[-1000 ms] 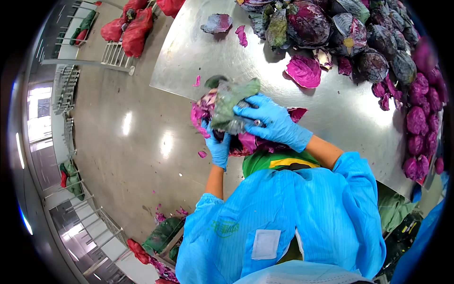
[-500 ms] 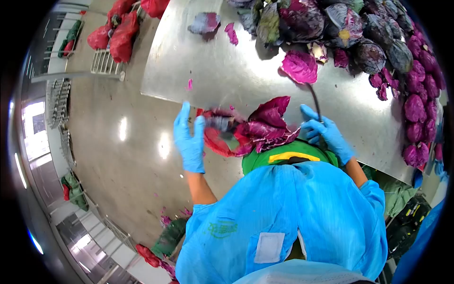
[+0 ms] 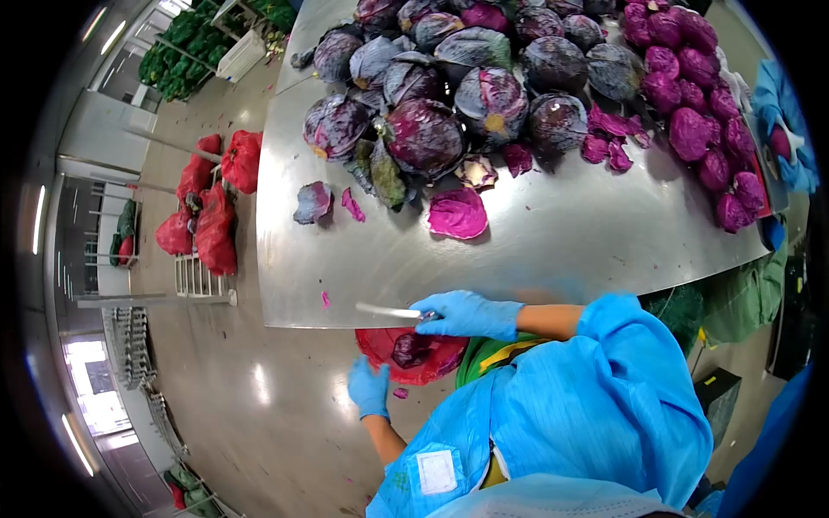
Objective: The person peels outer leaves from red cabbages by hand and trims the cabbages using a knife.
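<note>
My right hand is closed round the handle of a knife, whose blade points left over the front edge of the steel table. Just below that edge, a red container holds dark purple cabbage leaves. My left hand is beside the container's near left rim, fingers apart and nothing in it. On the table lie a bright purple leaf and a heap of untrimmed red cabbages; the nearest are well beyond my right hand.
Peeled cabbages are piled along the right side. Another person's blue-sleeved arm shows at the far right edge. Red sacks stand on the floor to the left. A green bag hangs below the table's right side.
The view has swung, showing more of the heap. The loose leaves that were at the table edge are now down in the red container. My right hand has come left, over the container, with the knife.
</note>
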### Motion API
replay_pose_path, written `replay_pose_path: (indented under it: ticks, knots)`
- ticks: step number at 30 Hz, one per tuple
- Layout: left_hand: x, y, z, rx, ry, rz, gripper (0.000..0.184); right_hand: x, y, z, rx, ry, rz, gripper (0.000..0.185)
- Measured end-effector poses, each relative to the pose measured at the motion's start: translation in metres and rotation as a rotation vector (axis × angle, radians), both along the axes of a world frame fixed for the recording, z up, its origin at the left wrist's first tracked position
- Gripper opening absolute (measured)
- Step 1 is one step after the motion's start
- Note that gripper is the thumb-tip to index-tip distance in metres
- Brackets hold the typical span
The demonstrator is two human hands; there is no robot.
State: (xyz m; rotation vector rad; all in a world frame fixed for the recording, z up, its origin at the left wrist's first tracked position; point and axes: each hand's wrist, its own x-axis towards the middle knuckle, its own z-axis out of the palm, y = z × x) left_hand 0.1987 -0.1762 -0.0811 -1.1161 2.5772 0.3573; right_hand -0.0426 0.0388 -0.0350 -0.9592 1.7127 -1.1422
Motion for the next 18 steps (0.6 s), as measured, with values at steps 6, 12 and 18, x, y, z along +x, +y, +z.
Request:
replay_pose_path:
  ticks: [6, 12, 18]
  knots:
    - [-0.165, 0.052, 0.073, 0.170, 0.809, -0.176, 0.047, -0.014, 0.134, 0.023, 0.109, -0.395, -0.665, 0.037]
    - [-0.335, 0.136, 0.090, 0.403, 0.990, -0.561, 0.036, 0.002, 0.223, 0.001, -0.211, -0.688, -1.136, 0.026]
    - [-0.472, 0.205, 0.075, 0.708, 1.046, -0.630, 0.032, -0.008, 0.265, -0.001, -0.431, -0.619, -1.245, 0.037]
